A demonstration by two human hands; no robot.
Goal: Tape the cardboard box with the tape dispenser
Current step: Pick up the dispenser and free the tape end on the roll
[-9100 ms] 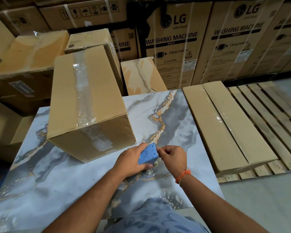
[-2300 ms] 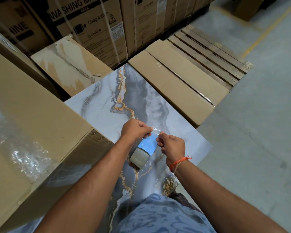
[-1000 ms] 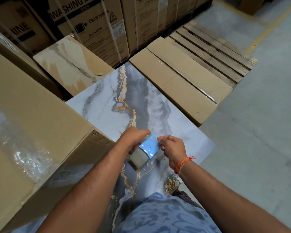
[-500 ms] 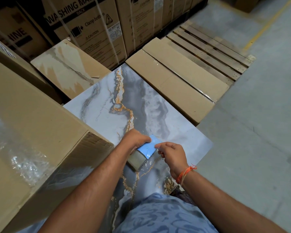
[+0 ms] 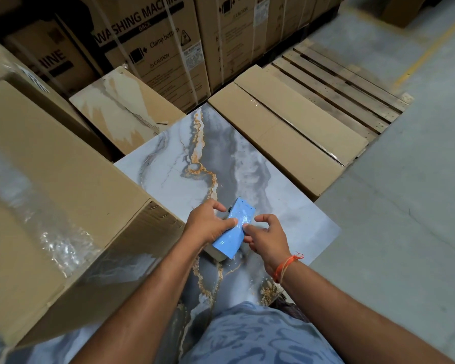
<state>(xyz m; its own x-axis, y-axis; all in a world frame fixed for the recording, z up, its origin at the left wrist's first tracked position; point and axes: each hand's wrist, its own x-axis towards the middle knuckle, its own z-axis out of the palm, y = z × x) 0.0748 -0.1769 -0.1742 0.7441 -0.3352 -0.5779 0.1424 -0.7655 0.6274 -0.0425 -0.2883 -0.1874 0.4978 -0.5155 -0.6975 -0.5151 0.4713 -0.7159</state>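
Observation:
The large cardboard box (image 5: 71, 206) fills the left side on the marble-patterned table (image 5: 184, 177), with a strip of clear tape (image 5: 32, 214) crinkled along its top. A blue tape dispenser (image 5: 234, 229) with a roll of tape under it is held just above the table, right of the box's near corner. My left hand (image 5: 208, 224) grips the dispenser from the left, thumb across its blue side. My right hand (image 5: 265, 236) touches its right edge with the fingertips, fingers curled. The tape's loose end is not visible.
A long flat carton (image 5: 294, 135) lies on a wooden pallet (image 5: 347, 85) to the right of the table. A torn-faced box (image 5: 121, 111) and tall washing-machine cartons (image 5: 153, 48) stand behind. Grey concrete floor (image 5: 405, 206) lies to the right.
The dispenser has turned so its blue side stands more upright and lengthwise. My right hand has eased from pinching near the tape to touching the edge. The view shifted slightly.

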